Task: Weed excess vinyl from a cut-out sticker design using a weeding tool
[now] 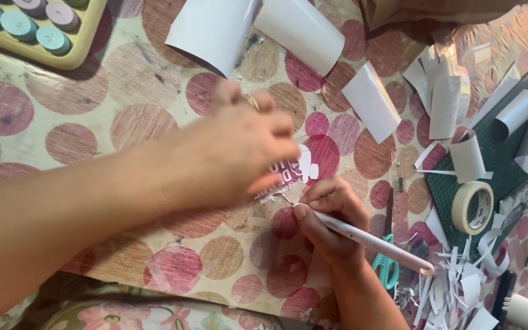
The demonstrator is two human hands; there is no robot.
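Observation:
My left hand (233,153) reaches across the table and presses its fingers on a small printed sticker piece (297,171) with red and white shapes. A ring shows on one finger. My right hand (328,220) grips a white pen-shaped craft knife (368,239) with a pink end, its tip touching the lower edge of the sticker piece. Both hands work over a tablecloth (154,110) patterned with pink and brown circles. The left hand is blurred and hides most of the sticker.
Curled white paper sheets (300,30) lie at the top. A roll of masking tape (473,208) sits on a green cutting mat (502,165) at right, with paper scraps (459,281), teal scissors (386,266) and a clear ruler. A pastel keypad (38,27) is top left.

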